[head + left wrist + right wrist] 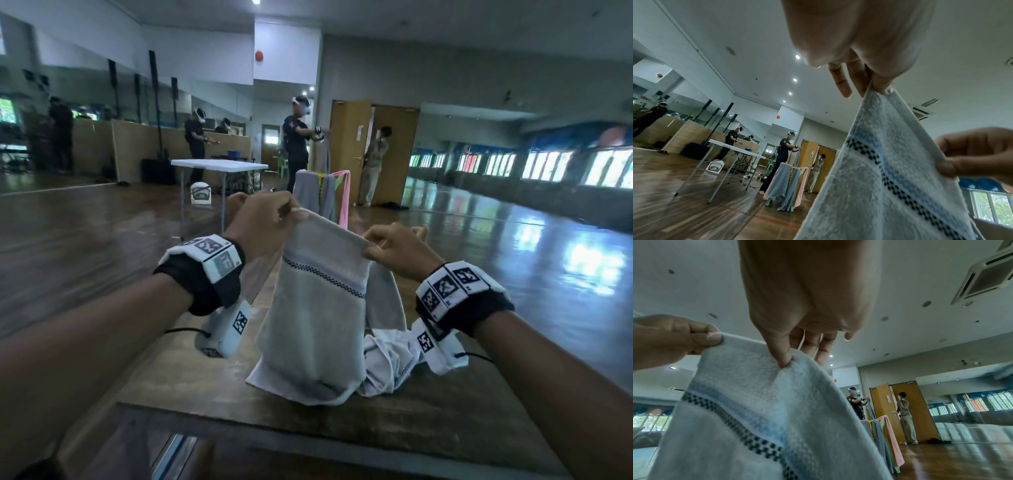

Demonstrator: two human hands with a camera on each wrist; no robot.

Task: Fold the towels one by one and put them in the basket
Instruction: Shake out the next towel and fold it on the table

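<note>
Between the two raised hands hangs a pale grey towel [322, 308] with a checkered stripe: the left hand [263, 222] pinches one top corner between thumb and fingers, and the right hand [397, 250] pinches the other. Below the hands, its lower end rests on the wooden table [212, 404], and a crumpled white towel [390, 359] lies under the right wrist, touching it.

left hand [263, 222]: held up high, thumb and finger pinch the top edge of the towel [318, 308] | right hand [397, 250]: a bit lower, thumb and finger pinch the same edge | both arms: reach forward, a band on each wrist
</note>
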